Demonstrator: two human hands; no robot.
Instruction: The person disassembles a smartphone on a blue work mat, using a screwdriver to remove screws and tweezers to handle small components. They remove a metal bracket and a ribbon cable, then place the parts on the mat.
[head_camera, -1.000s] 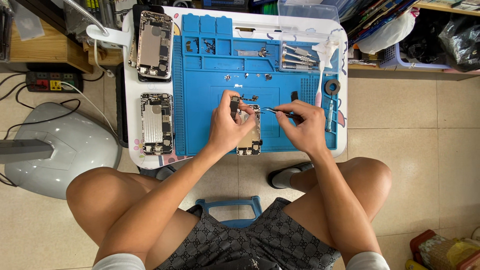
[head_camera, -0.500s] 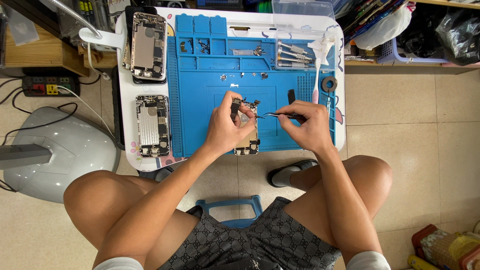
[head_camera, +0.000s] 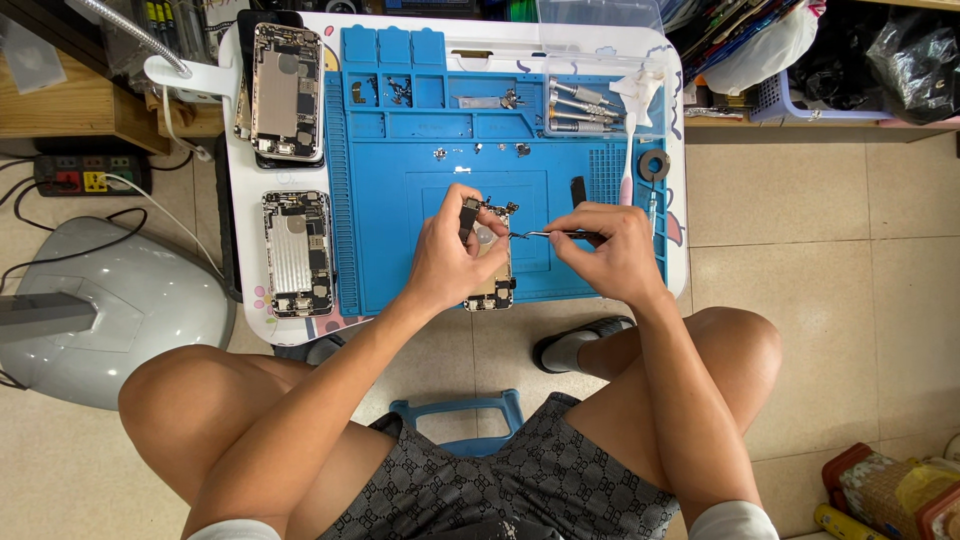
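Observation:
My left hand (head_camera: 455, 255) grips an opened phone body (head_camera: 492, 285) lying on the blue repair mat (head_camera: 400, 230), fingers wrapped over its left side and top. My right hand (head_camera: 605, 250) pinches slim metal tweezers (head_camera: 545, 235), whose tips point left at the upper part of the phone, holding a small dark piece there. The phone's lower end sticks out below my left hand near the mat's front edge.
Two more opened phone bodies (head_camera: 285, 90) (head_camera: 297, 252) lie on the white table's left side. Screwdrivers (head_camera: 580, 110) and small parts fill the mat's top trays. A white brush (head_camera: 635, 100) and tape roll (head_camera: 655, 163) sit right. A grey lamp base (head_camera: 110, 310) stands on the floor left.
Both hands stay on the phone; the tweezers' tips have shifted slightly at the phone's top. The camera view has tilted a little.

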